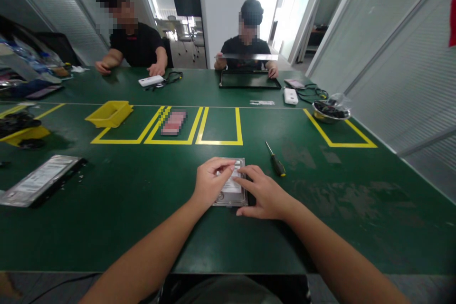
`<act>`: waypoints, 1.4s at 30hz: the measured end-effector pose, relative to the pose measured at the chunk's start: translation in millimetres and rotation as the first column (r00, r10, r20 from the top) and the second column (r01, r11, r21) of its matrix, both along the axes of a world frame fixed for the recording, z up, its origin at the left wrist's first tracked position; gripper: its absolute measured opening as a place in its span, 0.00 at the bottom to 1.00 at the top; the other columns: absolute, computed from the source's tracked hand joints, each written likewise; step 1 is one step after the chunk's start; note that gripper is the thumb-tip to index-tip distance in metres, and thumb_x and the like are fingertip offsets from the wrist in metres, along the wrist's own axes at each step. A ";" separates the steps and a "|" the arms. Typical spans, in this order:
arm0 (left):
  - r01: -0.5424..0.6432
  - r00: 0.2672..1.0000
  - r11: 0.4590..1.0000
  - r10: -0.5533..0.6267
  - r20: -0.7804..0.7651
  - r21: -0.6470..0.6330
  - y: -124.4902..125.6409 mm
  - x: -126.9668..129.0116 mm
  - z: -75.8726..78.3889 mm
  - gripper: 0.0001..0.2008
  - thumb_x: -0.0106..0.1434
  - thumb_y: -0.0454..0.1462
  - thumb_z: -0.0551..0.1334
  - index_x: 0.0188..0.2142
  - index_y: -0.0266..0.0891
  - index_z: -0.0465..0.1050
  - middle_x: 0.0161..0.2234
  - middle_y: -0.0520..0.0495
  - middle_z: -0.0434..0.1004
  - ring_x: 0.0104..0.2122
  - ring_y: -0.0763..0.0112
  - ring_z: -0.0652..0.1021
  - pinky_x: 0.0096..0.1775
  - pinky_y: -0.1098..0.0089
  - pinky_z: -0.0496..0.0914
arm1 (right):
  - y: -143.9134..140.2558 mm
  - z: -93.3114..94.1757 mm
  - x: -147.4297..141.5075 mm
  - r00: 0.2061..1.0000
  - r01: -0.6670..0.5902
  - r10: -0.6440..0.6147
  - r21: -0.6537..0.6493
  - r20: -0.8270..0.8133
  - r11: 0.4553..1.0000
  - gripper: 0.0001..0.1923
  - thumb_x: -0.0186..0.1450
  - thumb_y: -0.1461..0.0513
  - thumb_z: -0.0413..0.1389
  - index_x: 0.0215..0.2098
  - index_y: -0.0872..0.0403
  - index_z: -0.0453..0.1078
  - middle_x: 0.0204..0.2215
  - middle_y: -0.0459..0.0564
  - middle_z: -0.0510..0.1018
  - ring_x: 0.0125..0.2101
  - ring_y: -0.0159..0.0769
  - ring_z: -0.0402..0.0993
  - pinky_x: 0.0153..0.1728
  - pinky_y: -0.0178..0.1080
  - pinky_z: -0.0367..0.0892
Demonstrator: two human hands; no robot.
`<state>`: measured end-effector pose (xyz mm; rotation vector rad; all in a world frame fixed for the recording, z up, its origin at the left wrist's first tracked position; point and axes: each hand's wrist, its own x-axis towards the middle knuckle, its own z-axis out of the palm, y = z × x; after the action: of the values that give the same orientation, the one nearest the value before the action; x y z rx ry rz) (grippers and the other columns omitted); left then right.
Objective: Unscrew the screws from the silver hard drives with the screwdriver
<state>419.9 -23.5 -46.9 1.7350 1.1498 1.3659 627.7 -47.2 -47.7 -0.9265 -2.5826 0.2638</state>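
A silver hard drive (233, 189) lies flat on the green table (142, 209) right in front of me. My left hand (210, 181) rests over its left side with fingers curled onto the top label. My right hand (264, 193) lies along its right edge, fingertips touching the label. A screwdriver (275, 159) with a black and yellow handle lies on the table just right of the drive, untouched.
Yellow tape boxes (218, 142) mark the table beyond the drive. A yellow bin (109, 114) sits far left, a metal bowl (330, 112) far right, flat drive parts (39, 179) at my left. Two people sit across the table, one holding a flat panel (249, 80).
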 end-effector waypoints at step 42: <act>0.221 0.929 0.975 -0.202 -0.310 0.026 -4.3 0.1 14.4 0.07 0.63 0.32 0.60 0.38 0.39 0.76 0.33 0.49 0.79 0.33 0.69 0.76 0.37 0.70 0.68 | 6.2 4.3 11.2 0.994 0.088 -0.083 -0.070 0.068 0.994 0.52 0.55 0.37 0.61 0.66 0.58 0.58 0.55 0.64 0.65 0.53 0.55 0.60 0.55 0.56 0.61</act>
<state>420.0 -27.8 -32.5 2.1021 1.0499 1.0355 638.9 -41.0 -43.5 -1.0864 -2.5991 0.3114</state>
